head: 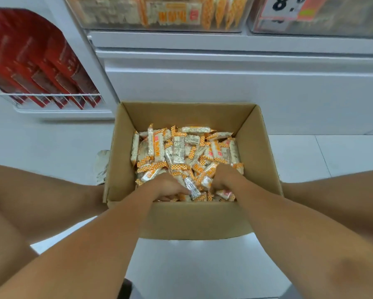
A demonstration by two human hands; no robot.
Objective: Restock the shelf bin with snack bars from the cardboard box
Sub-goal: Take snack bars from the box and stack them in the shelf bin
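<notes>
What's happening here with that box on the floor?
A person crouches over an open cardboard box on the floor, full of orange-and-white wrapped snack bars. Both the left hand and the right hand are dug into the pile at the near side, apparently gathering bars. Above, a clear shelf bin already holds some of the same bars. Red packs sit in a wire rack to the left.

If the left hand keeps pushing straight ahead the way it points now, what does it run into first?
Most likely more snack bars: the left hand is already in the pile, pointing toward the far wall of the cardboard box. Depth is hard to judge.
</notes>
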